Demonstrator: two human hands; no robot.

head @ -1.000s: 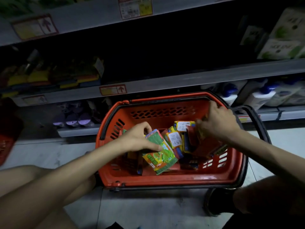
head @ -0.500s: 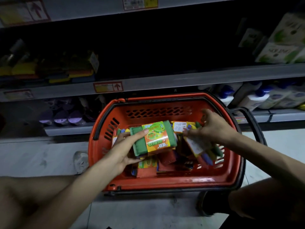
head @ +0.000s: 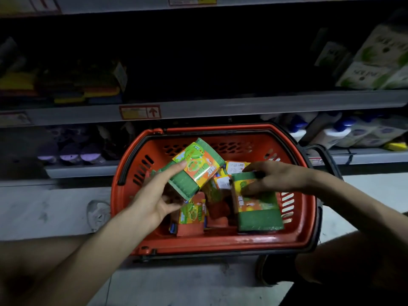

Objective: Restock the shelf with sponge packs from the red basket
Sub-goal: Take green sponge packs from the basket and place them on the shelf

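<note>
The red basket (head: 220, 240) stands on the floor before the shelving and holds several sponge packs (head: 193, 214). My left hand (head: 157, 195) grips a green sponge pack with an orange label (head: 195, 165), raised above the basket's left half. My right hand (head: 271, 176) holds a second green sponge pack (head: 257, 209) by its top end, over the basket's right side. The middle shelf (head: 220, 106) runs behind the basket, its central bay dark.
Stacked coloured sponges (head: 66, 89) lie on the middle shelf at left. White boxes (head: 375, 62) stand at its right. Bottles with blue caps (head: 344, 132) fill the lower shelf at right. My shoe (head: 269, 272) rests by the basket's near right corner.
My left hand has lifted its pack higher and tilted it. My right hand has taken up a green pack from the basket's right side. The view shifted slightly left.
</note>
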